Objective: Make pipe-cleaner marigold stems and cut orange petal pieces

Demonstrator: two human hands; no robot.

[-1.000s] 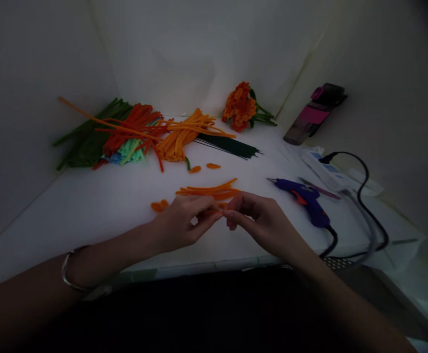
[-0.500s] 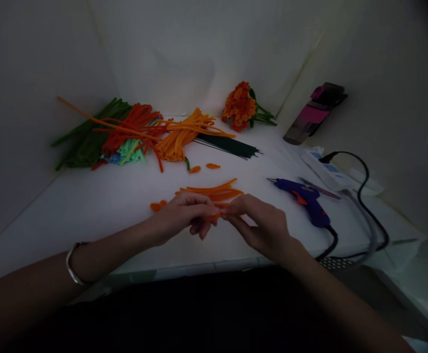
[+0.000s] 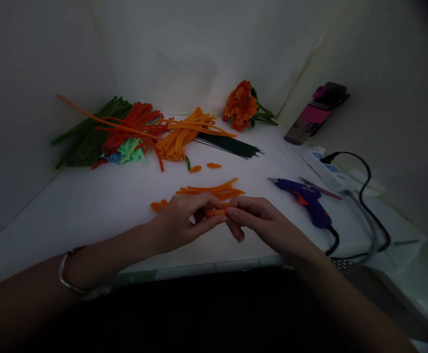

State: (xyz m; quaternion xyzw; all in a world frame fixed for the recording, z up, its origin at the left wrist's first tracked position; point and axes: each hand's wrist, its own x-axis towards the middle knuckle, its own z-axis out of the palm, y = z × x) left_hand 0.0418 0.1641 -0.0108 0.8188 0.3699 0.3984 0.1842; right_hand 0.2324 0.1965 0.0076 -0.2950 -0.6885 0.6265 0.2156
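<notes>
Pinching a short orange pipe-cleaner piece (image 3: 215, 212) between both hands, your left hand (image 3: 179, 223) and right hand (image 3: 263, 223) each keep a closed grip on it near the table's (image 3: 99, 206) front edge.

No writing, label or number is readable on anything here.

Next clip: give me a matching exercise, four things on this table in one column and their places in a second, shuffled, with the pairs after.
Things:
1. glue gun
2. orange flower
3. short orange piece
4. bottle

Places:
A. pinched between the left hand and the right hand
B. lying on the table to the right of the hands, cord trailing off the front edge
C. in the far corner, green stems pointing right
D. leaning against the right wall

Pairs: 1-B, 2-C, 3-A, 4-D
</notes>
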